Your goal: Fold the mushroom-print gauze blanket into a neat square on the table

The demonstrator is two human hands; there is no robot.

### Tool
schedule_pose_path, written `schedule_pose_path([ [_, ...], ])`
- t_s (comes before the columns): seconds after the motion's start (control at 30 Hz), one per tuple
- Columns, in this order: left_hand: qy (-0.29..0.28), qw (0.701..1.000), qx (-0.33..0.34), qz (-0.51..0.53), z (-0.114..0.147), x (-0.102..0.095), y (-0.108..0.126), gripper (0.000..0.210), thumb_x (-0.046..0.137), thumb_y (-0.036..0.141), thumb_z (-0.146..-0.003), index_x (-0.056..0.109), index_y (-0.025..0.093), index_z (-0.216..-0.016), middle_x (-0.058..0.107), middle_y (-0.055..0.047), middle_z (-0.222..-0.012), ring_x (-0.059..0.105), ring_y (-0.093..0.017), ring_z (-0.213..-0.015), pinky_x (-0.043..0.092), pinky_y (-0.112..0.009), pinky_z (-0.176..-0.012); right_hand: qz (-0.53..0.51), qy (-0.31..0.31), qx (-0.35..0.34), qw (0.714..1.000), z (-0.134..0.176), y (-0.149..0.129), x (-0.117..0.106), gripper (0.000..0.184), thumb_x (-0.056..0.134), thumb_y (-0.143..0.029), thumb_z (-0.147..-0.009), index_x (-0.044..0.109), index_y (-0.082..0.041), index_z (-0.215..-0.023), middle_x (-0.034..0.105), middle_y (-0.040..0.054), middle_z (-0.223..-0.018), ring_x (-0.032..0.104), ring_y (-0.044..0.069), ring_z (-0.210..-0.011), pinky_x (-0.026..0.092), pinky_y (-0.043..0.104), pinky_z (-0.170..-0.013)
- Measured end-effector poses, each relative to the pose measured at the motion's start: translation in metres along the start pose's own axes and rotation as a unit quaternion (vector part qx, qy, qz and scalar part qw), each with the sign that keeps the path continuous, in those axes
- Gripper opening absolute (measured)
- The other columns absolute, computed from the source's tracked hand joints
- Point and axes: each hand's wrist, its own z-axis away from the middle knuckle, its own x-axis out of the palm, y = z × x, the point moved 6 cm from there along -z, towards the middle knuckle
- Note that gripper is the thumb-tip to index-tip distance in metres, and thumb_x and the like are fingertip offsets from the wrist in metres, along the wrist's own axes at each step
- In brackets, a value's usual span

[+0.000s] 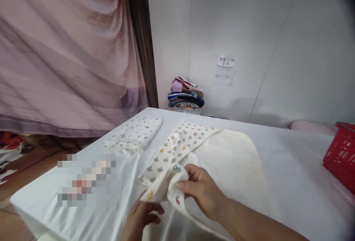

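Note:
A cream cloth (233,148) with a printed side of grey, yellow and red motifs lies partly folded over in front of me. My right hand (203,189) pinches a raised, curled edge of it between thumb and fingers. Lower and to the left, my left hand (145,211) is at the near corner of the same raised flap, its fingers bent and partly hidden by the fabric. Between the two hands the flap stands up off the table. The printed fold behind it lies flat and pointed away from me.
A folded white cloth with small dark prints (135,133) lies on the white-covered table (294,159) at the far left. A pixelated patch hides something nearer. A red basket (341,156) stands at the right edge. Stacked fabrics (185,95) sit beyond the table, beside a pink curtain (69,48).

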Motion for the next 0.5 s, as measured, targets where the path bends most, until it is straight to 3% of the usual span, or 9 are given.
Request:
schedule_pose_path([
  [0.1,0.006,0.996,0.048,0.071,0.019,0.014,0.019,0.065,0.058,0.071,-0.063,0.060,0.023,-0.108,0.066,-0.009,-0.092,0.063,-0.025,-0.077,0.054,-0.037,-0.060,-0.028,0.013,-0.030,0.999,-0.007,0.001,0.001,0.028,0.079,-0.030,-0.062,0.059,-0.017,-0.077,0.062,-0.0023,-0.068,0.057,0.011,-0.060,0.046,0.025,-0.061],
  [0.2,-0.055,0.993,0.054,0.087,0.033,0.045,0.029,0.072,0.068,0.068,-0.055,0.061,0.022,-0.110,0.067,-0.010,-0.097,0.061,-0.030,-0.093,0.053,-0.040,-0.074,-0.015,-0.028,-0.002,0.999,-0.006,0.013,0.012,0.027,0.077,-0.035,-0.065,0.060,-0.016,-0.074,0.059,-0.0031,-0.063,0.056,0.011,-0.059,0.046,0.028,-0.067],
  [0.3,-0.106,0.989,0.024,0.104,0.037,0.072,0.025,0.063,0.073,0.059,-0.056,0.065,0.020,-0.105,0.069,-0.010,-0.093,0.062,-0.031,-0.094,0.052,-0.041,-0.080,0.064,-0.094,0.008,0.993,0.004,0.015,0.019,0.027,0.067,-0.042,-0.075,0.064,-0.015,-0.077,0.062,-0.0007,-0.067,0.059,0.012,-0.067,0.046,0.029,-0.072],
  [0.37,-0.114,0.988,-0.002,0.104,0.034,0.077,0.022,0.051,0.070,0.052,-0.063,0.067,0.018,-0.100,0.070,-0.010,-0.089,0.064,-0.030,-0.090,0.053,-0.040,-0.079,0.157,-0.113,-0.051,0.980,0.014,0.003,0.010,0.027,0.060,-0.040,-0.082,0.066,-0.016,-0.094,0.067,0.0039,-0.085,0.062,0.016,-0.082,0.047,0.031,-0.077],
  [0.43,-0.063,0.997,0.014,0.034,0.026,0.064,0.030,0.039,0.062,0.047,-0.072,0.068,0.016,-0.094,0.070,-0.009,-0.084,0.066,-0.028,-0.083,0.054,-0.037,-0.074,0.303,-0.088,-0.143,0.938,0.026,-0.015,-0.016,0.029,0.056,-0.036,-0.085,0.063,-0.020,-0.109,0.065,0.0076,-0.107,0.060,0.018,-0.097,0.048,0.031,-0.081],
  [0.5,0.042,0.989,0.077,-0.120,0.022,0.032,0.053,0.038,0.048,0.042,-0.081,0.068,0.013,-0.095,0.069,-0.009,-0.084,0.066,-0.024,-0.080,0.055,-0.034,-0.069,0.470,-0.022,-0.214,0.856,0.037,-0.031,-0.058,0.030,0.050,-0.032,-0.088,0.061,-0.023,-0.114,0.062,0.0085,-0.118,0.057,0.019,-0.105,0.048,0.033,-0.086],
])
